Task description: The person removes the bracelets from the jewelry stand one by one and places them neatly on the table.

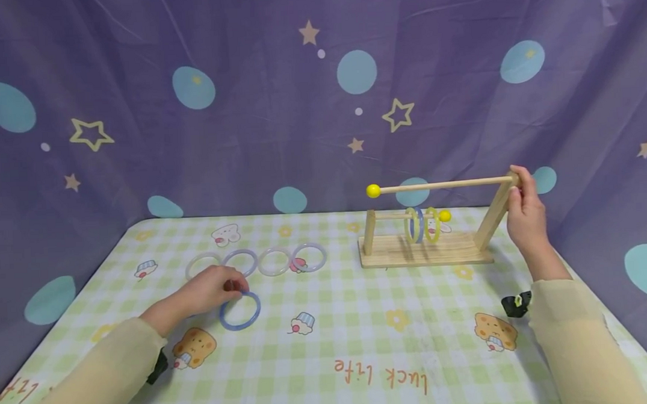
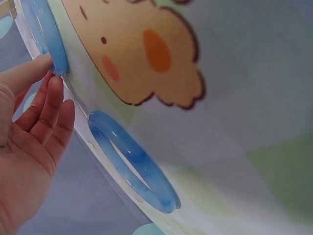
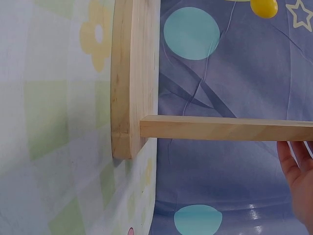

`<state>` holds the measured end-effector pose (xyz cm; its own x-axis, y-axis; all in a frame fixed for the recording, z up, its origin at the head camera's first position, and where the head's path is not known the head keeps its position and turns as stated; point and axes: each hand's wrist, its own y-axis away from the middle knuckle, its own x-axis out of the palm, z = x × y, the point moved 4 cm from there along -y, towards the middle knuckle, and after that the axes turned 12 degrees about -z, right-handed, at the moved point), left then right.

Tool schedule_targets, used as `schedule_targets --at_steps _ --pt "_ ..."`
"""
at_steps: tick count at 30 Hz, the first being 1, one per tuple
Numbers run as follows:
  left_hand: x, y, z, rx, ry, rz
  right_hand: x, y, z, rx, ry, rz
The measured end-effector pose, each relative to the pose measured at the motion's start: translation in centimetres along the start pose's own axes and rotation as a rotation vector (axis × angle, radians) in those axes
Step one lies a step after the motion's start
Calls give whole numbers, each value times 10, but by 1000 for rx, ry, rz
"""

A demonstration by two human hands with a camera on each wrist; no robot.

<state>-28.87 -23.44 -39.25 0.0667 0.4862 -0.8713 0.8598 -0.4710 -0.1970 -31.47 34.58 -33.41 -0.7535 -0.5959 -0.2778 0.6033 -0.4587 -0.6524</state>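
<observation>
My left hand pinches the far edge of a blue bangle between thumb and fingertips, at the left of the table. The left wrist view shows a second blue bangle close to that hand, which the left arm mostly hides in the head view. At the right stands a wooden bangle stand with two horizontal rods at different heights. My right hand grips the top of its tall slanted post. Yellow and blue bangles hang on the lower rod; the upper rod carries none.
Several pale bangles lie in a row behind the left hand. Yellow balls cap the ends of both rods. A checked cloth covers the table, and a purple curtain surrounds its back and sides.
</observation>
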Motion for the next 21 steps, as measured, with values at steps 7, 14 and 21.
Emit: schedule_targets --at_steps 7,14,21 --pt "-3 -1 4 -4 -79 -47 0 0 0 -7 3 1" --pt "-7 -4 12 -19 -99 -86 -1 0 1 -13 9 -8" --pt "-8 -7 15 -34 -116 -107 -1 0 2 -29 -4 -18"
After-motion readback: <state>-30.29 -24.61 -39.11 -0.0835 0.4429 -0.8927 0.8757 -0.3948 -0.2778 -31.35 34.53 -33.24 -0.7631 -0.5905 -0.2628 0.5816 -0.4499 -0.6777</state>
